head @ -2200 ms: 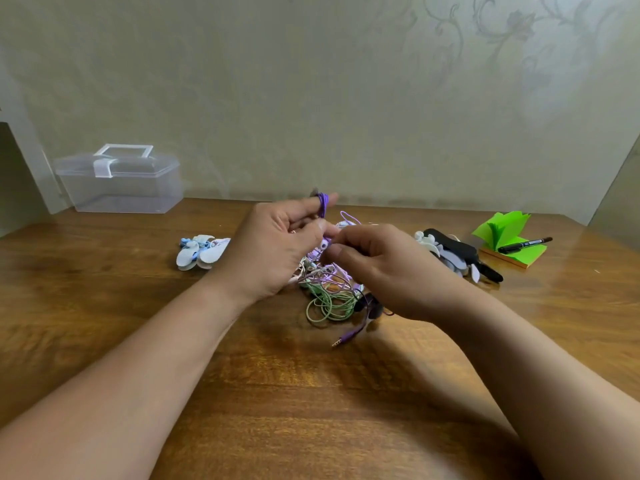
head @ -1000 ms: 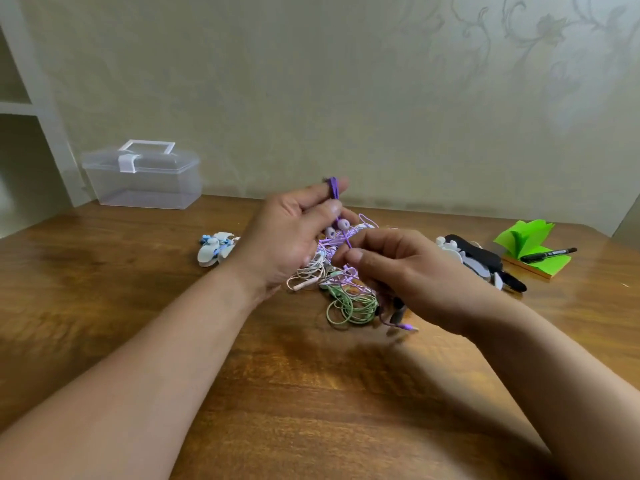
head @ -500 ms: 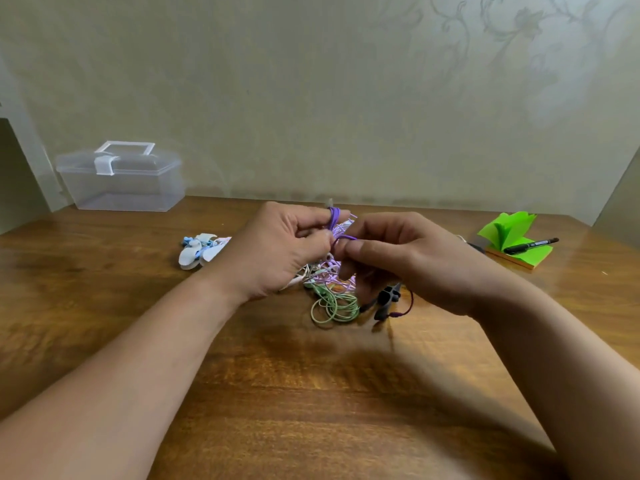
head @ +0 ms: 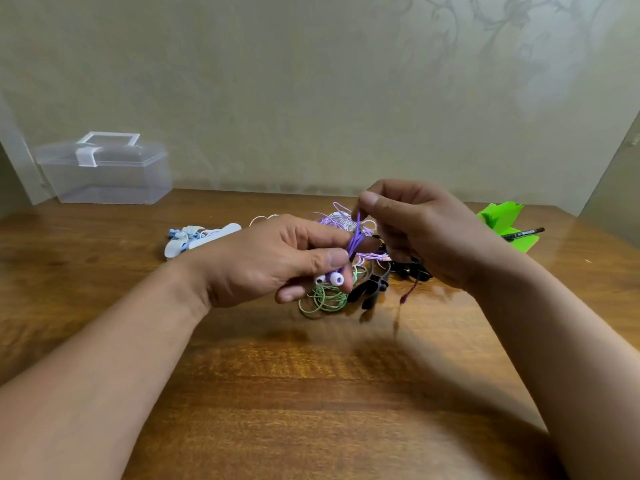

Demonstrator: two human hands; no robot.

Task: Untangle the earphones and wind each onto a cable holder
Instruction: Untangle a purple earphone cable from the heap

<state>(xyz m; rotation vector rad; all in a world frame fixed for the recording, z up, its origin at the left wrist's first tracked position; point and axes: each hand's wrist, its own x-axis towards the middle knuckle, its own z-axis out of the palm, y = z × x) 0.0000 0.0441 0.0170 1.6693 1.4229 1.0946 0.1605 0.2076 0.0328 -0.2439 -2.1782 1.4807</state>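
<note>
Head view showed the left hand (head: 273,263) gripping the purple earphones (head: 335,278) above the tangle (head: 325,298) toward the table's (head: 311,393) far edge, the right hand (head: 419,233) pinching their cable (head: 356,234), best drawn free slowly without tightening knots.

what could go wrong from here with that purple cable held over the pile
1. The purple cable, pinched between the left hand and the right hand, seems to run into the lilac loops behind; a hard pull may tighten a knot.
2. The green cable and black earphones lie just under the hands and may get dragged along.
3. The purple earbuds stick out of the left hand's grip and could slip free.
</note>
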